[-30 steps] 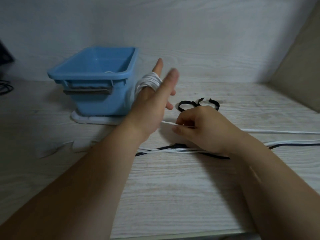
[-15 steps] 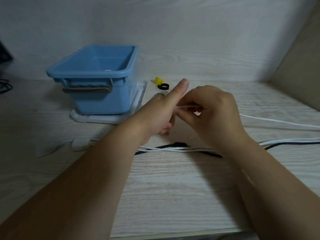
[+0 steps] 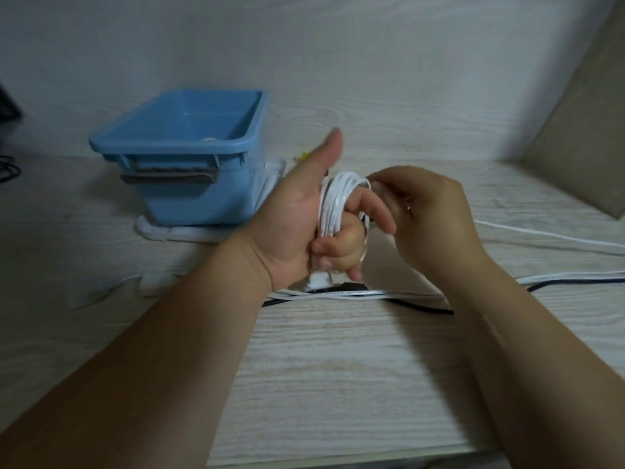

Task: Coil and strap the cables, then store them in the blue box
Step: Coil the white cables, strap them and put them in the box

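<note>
Blue box (image 3: 199, 194) on pale table (image 3: 338, 384), white wall (image 3: 338, 45)

The white cable (image 3: 333, 204) loops round the fingers of the left hand (image 3: 294, 214). A black cable (image 3: 426, 308) lies flat nearby. The blue box (image 3: 189, 191) stands open, maybe holding something white.

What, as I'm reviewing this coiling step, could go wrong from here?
1. The coil sits unstrapped round fingers of the left hand; loops could slip off.
2. The tail lies long across the table beyond the right hand; pulled in fast, it may tangle with the loose cables beneath.
</note>
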